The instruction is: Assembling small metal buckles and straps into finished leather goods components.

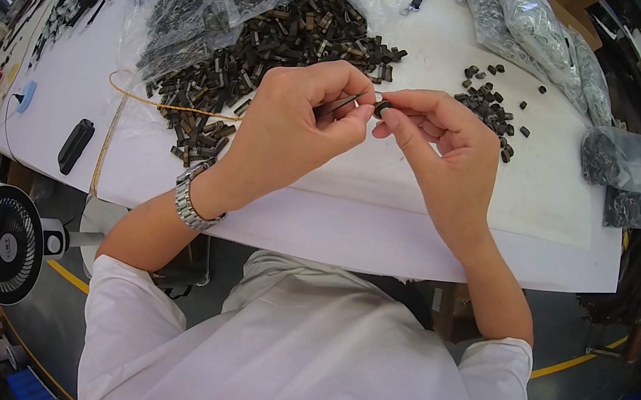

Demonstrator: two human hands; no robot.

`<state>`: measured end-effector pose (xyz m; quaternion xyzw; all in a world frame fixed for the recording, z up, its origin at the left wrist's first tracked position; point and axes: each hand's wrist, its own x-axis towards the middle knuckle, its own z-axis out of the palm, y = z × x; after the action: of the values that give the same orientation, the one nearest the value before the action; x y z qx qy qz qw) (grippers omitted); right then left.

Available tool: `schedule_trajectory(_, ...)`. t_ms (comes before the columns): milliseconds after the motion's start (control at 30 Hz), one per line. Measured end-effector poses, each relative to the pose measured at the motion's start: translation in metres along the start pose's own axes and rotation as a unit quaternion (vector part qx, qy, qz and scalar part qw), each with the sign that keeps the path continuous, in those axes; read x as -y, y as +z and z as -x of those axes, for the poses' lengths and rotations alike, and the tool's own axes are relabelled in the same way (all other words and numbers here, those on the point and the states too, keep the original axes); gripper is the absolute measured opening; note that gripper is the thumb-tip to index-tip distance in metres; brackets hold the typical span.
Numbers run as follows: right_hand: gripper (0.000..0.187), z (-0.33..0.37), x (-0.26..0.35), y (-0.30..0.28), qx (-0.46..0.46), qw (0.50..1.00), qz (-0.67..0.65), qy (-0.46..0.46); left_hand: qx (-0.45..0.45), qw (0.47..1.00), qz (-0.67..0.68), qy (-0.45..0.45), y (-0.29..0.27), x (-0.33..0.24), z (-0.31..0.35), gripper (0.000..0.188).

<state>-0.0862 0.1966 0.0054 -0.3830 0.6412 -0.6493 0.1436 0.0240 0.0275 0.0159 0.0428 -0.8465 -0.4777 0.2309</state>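
Note:
Over the white table, my two hands meet at the fingertips. My right hand (451,133) pinches a small dark, rounded piece (381,109) between thumb and forefinger. Fingers curled, my left hand (302,111) is closed on a thin dark strip (344,103) whose exact kind I cannot make out. The fingers hide how the strip and the piece touch. Behind my left hand spreads a big heap of small dark-brown metal clips or buckles (299,29). Beyond my right hand lies a loose group of small black pieces (488,101).
Clear plastic bags (175,3) partly cover the heap. More bags (531,27) lie at the far right, with bagged dark parts (633,178) near the right edge. A yellow cord (114,129) and a black oblong object (75,146) sit left. A fan (4,244) stands lower left.

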Motion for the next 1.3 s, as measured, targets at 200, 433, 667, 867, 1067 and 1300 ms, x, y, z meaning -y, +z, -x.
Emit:
schedule_trajectory(200,0.016,0.0,-0.001,0.001,-0.003,0.992,0.101,-0.074,-0.026,0.997,-0.056,0.055,0.007,0.004,0.002,0.014)
schedule_trajectory(433,0.017,-0.001,-0.008,0.003,-0.002,0.937,0.267,-0.223,-0.05,0.965,-0.192,0.172,0.011,0.015,0.004,0.021)
schedule_trajectory(667,0.017,-0.008,-0.011,-0.004,0.02,0.969,0.185,-0.16,0.033,0.997,-0.076,0.003,-0.004,0.006,-0.005,0.009)
schedule_trajectory(867,0.017,-0.018,-0.015,-0.015,0.104,0.987,-0.116,0.03,0.083,0.97,0.18,-0.142,-0.017,0.005,-0.011,0.01)
schedule_trajectory(1067,0.018,-0.01,-0.011,-0.006,0.055,0.998,-0.029,-0.014,0.025,0.986,0.14,-0.089,-0.01,0.003,-0.007,0.012)
schedule_trajectory(1300,0.019,-0.008,-0.011,-0.004,0.055,0.998,-0.027,-0.009,0.021,0.996,0.061,-0.053,-0.005,0.003,-0.003,0.012)
